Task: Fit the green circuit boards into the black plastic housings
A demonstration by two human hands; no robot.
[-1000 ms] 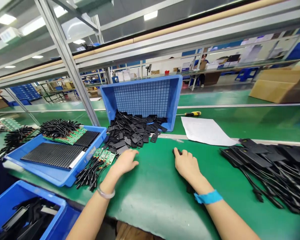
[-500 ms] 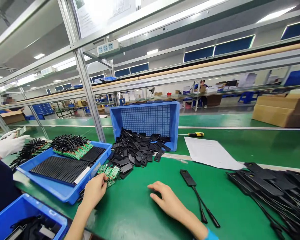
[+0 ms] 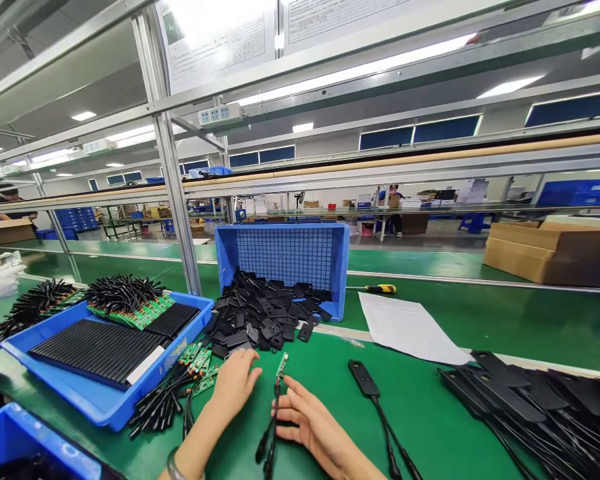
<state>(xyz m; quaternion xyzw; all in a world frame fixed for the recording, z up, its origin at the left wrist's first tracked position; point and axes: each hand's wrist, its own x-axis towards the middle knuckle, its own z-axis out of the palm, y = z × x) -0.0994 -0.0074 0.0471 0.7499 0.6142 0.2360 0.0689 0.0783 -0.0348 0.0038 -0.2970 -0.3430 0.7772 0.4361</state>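
The right hand (image 3: 314, 423) is holding a small green circuit board (image 3: 282, 366) by its black cables (image 3: 264, 445): the thumb and fingers are closing around the leads just below the board, so the board is standing up beyond the fingertips while the cable ends are hanging below the fingers. The board is sitting between the two hands, to the right of the left hand (image 3: 234, 385) and apart from it.

The left hand is hovering at the near edge of a heap of black plastic housings (image 3: 267, 310), its thumb and forefinger leaving a narrow gap; whether its hidden fingers are gripping anything, I cannot tell. Just beside its wrist, more cabled circuit boards (image 3: 200, 365) are lying in a loose bunch.

The housings are spilling out of a blue plastic crate (image 3: 343, 267) that is resting on its side. To the right of the right hand, one housing with two cables (image 3: 364, 378) is lying on the green worktable (image 3: 415, 400); farther right, a pile of cabled housings (image 3: 510, 387) is spreading. A printed sheet (image 3: 410, 327) and a yellow-and-black screwdriver (image 3: 381, 289) are lying behind.
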